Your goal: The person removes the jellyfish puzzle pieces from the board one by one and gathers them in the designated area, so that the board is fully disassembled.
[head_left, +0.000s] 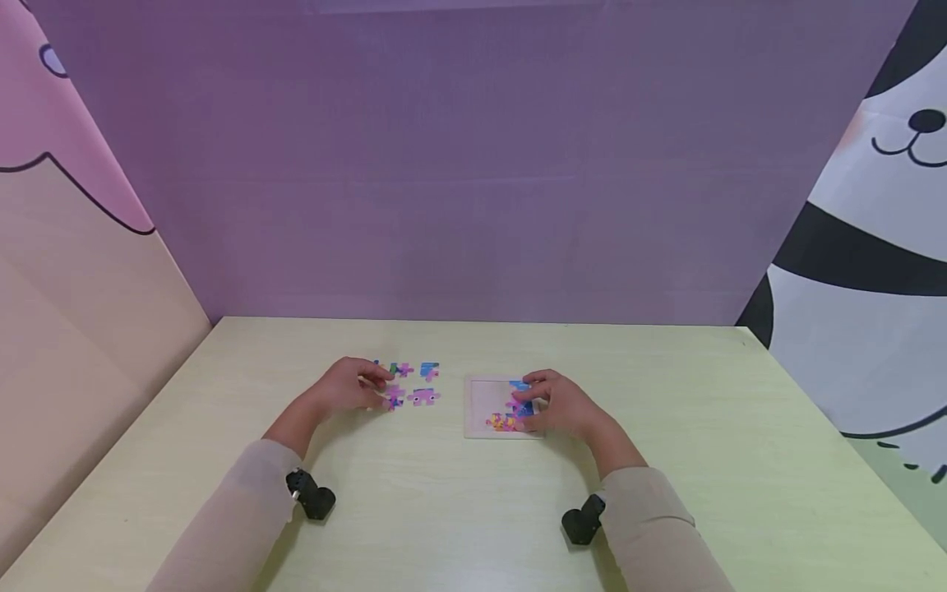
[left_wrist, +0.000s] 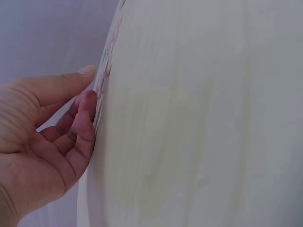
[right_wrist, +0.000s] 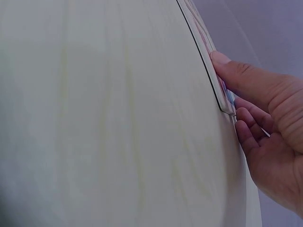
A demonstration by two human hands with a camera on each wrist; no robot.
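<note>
Left hand (head_left: 346,388) was seen resting on the table (head_left: 444,510), fingers loosely curled, fingertips (left_wrist: 87,101) touching a loose pink puzzle piece (head_left: 393,398). More loose pieces (head_left: 423,382) were noted just right of that hand. Further right, the puzzle tray (head_left: 484,407) lay flat under the right hand (head_left: 565,407). Fingers were bent over the tray's fitted pieces (head_left: 518,404), thumb (right_wrist: 236,75) pressed at the tray's edge.

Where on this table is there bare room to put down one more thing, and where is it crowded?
Bare room: the table right of the right hand, the strip along the purple wall, and the near edge between the sleeves. Crowded: the loose puzzle pieces by the left hand and the puzzle tray.
</note>
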